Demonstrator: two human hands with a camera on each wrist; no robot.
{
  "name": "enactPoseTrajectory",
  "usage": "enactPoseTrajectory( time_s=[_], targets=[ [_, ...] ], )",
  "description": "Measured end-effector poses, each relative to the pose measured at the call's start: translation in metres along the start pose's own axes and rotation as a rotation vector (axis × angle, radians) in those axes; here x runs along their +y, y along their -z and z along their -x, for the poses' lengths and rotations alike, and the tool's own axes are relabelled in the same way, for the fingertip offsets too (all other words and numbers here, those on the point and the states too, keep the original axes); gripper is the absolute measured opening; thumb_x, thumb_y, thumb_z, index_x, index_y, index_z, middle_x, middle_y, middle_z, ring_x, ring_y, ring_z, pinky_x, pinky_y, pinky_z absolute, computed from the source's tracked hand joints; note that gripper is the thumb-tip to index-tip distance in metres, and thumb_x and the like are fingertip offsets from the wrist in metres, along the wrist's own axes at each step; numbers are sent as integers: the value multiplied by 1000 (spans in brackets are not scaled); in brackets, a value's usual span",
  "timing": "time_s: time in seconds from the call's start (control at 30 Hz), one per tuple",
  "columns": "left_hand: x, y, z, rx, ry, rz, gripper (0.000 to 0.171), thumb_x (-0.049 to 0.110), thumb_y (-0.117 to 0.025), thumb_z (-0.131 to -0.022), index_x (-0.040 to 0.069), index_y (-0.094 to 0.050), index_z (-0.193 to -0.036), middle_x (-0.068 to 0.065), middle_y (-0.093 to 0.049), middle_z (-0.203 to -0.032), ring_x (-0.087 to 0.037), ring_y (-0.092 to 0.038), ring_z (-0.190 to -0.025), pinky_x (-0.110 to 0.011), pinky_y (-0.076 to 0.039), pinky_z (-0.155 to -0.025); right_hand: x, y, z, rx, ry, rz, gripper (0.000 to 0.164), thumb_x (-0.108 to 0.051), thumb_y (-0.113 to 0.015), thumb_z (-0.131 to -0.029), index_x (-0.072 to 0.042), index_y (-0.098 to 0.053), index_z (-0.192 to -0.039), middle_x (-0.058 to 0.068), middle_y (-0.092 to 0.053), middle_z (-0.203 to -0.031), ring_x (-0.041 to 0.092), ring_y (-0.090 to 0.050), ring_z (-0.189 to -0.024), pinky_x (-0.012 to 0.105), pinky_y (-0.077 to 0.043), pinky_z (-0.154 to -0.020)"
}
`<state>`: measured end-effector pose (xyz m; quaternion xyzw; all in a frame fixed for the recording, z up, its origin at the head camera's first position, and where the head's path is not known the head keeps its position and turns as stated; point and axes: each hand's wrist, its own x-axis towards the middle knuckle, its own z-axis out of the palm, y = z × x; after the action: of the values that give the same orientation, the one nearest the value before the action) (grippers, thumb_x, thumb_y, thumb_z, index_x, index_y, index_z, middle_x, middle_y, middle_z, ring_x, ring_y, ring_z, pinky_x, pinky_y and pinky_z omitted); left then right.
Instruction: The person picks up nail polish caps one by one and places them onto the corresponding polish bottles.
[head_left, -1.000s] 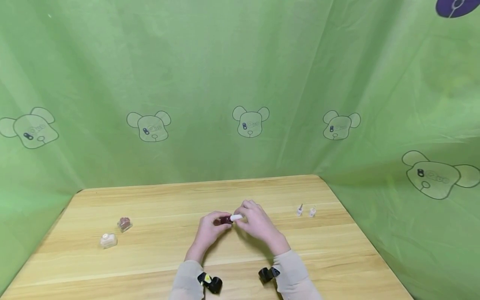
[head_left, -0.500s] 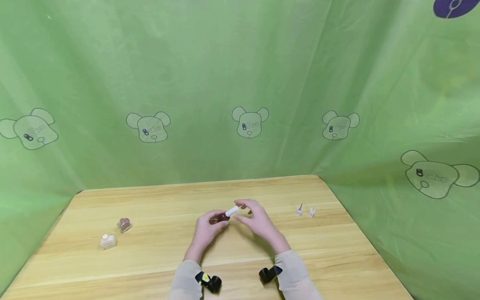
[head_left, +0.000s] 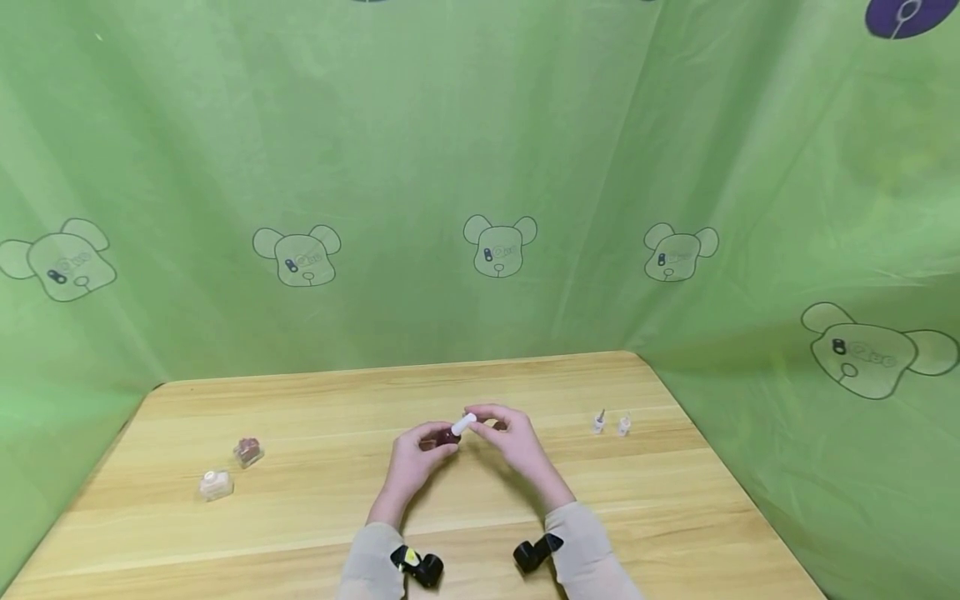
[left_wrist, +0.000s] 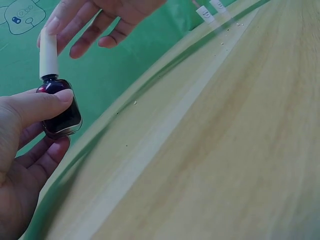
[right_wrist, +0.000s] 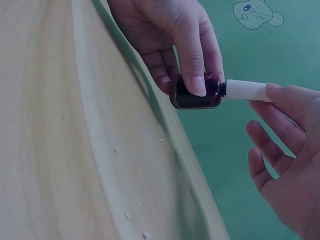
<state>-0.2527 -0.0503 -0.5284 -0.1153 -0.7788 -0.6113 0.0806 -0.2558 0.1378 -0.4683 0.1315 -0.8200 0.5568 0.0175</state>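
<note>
A dark red nail polish bottle (left_wrist: 62, 120) with a long white cap (left_wrist: 48, 55) is held above the table between both hands. My left hand (head_left: 412, 458) grips the glass body, its thumb across the front face. With thumb and fingertips my right hand (head_left: 517, 437) pinches the far end of the cap; its other fingers are spread away from it. In the right wrist view the cap (right_wrist: 247, 90) sits on the neck of the bottle (right_wrist: 197, 102). Cap and bottle tilt up to the right in the head view.
On the left of the wooden table (head_left: 315, 517) stand two capless bottles, one pinkish-brown (head_left: 248, 452) and one pale (head_left: 216, 485). At the right are two white caps with brushes upward, one dark-brushed (head_left: 599, 423) and one pale (head_left: 625, 426). A green curtain (head_left: 405, 308) surrounds the table.
The bottle and cap have tilted from nearly level to more upright. My right fingers loosened from the cap half a second ago and now pinch its end again.
</note>
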Motion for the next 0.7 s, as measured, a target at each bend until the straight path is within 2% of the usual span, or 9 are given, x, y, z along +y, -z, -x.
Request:
enactPoseTrajectory(
  time_s=[0.17,0.37,0.57,0.7],
  targets=[
    [0,0,1,-7,-8,-5,32,15,-79,-80,8,-72,-110,-15,-73,-109,-28,-69,-100,-27,-59,-86,10,-3,-3,23,20,-6,27,-17,-71,-88,-11,-71,-114,8,-72,-108,16,-59,-94,19,-46,-76],
    [2,0,2,-12,-4,2,31,13,-79,-79,8,-72,-110,-15,-72,-110,-29,-68,-100,-27,-59,-86,10,-4,-2,52,59,10,24,-17,-73,-86,-12,-72,-109,6,-73,-102,10,-60,-90,22,-48,-76],
    [4,0,3,-27,-5,1,30,11,-79,-80,8,-72,-109,-14,-72,-110,-29,-68,-101,-30,-59,-87,12,-8,-3,126,50,29,13,-18,-78,-81,-12,-72,-90,4,-72,-90,16,-57,-78,18,-45,-65],
    [5,-1,3,-40,-8,3,30,12,-79,-79,8,-72,-109,-15,-72,-110,-29,-68,-102,-28,-58,-87,12,-10,-3,163,35,36,15,-21,-80,-79,-12,-68,-83,2,-69,-84,16,-55,-74,18,-43,-63]
  ],
)
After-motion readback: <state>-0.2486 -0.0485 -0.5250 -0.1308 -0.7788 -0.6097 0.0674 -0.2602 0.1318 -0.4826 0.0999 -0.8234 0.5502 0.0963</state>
